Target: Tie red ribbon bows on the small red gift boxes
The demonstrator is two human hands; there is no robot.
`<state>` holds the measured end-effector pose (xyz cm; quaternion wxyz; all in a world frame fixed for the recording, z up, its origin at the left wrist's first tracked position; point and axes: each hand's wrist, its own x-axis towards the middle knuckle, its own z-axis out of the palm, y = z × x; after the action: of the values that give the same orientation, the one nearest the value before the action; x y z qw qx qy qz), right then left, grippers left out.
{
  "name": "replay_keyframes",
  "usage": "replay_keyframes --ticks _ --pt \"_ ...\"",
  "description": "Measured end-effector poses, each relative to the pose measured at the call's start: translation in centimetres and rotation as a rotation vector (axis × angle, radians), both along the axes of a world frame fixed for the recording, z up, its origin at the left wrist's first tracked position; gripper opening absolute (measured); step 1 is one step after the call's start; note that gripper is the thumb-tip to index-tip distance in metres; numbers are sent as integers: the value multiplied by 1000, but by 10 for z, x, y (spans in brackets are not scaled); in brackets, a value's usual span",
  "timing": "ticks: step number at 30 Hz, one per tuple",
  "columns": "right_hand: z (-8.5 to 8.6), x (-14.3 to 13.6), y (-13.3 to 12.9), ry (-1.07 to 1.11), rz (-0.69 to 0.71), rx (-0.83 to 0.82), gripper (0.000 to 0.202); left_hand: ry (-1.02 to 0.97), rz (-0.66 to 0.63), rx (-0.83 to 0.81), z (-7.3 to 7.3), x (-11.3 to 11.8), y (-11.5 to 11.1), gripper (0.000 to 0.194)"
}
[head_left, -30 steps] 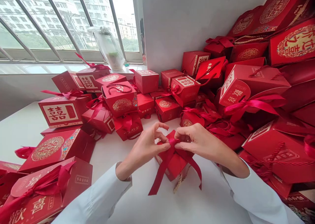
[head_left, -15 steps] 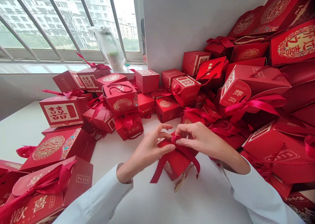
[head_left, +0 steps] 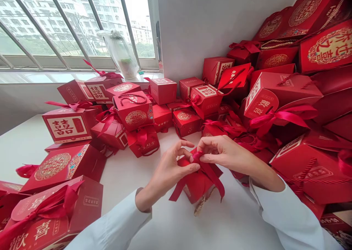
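Observation:
A red gift box (head_left: pixel 195 187) stands on the white table (head_left: pixel 176 222), with a beige rope handle (head_left: pixel 200 206) hanging on its near side. A red ribbon (head_left: pixel 216 180) crosses its top, and its two tails hang down left and right. My left hand (head_left: pixel 172 162) is at the knot, thumb and forefinger closed around the ribbon's left part. From the right, my right hand (head_left: pixel 224 151) pinches the ribbon at the same knot. Fingertips of both hands nearly meet there and partly cover the knot.
Red boxes with ribbons surround the work spot: a cluster behind (head_left: pixel 136 110), a large one at left (head_left: pixel 88 202), and a tall pile at right (head_left: pixel 286 92). A plastic-wrapped cup (head_left: pixel 128 65) stands on the windowsill below a barred window.
My left hand has moved slightly right, its fingers now on the ribbon at the knot. My right hand has shifted a little right, still pinching the ribbon. The view has shifted slightly.

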<state>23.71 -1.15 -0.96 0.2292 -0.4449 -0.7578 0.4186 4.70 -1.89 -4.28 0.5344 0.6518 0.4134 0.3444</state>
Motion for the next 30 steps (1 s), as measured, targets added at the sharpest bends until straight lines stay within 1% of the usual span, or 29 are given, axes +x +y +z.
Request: replay_keyframes --ticks 4,8,12,15,17,21,25,30 --pt "-2 2 1 24 -4 10 6 7 -21 28 0 0 -2 36" --pt "-3 2 1 71 -20 -14 15 3 -40 19 -1 1 -2 32" --pt "0 1 -1 97 -72 -71 26 12 12 63 -3 3 -4 34" --pt "5 2 -4 116 -131 -150 36 -4 31 70 -3 4 -6 35" --pt "8 5 -5 113 -167 -162 41 4 39 66 -3 5 -7 35" --pt "11 13 -3 99 -193 -131 41 36 71 110 -2 7 -7 29" --pt "6 19 4 130 -193 -105 38 93 65 163 -1 7 -7 18" --pt "3 22 10 16 -236 -37 29 189 60 175 1 5 -6 22"
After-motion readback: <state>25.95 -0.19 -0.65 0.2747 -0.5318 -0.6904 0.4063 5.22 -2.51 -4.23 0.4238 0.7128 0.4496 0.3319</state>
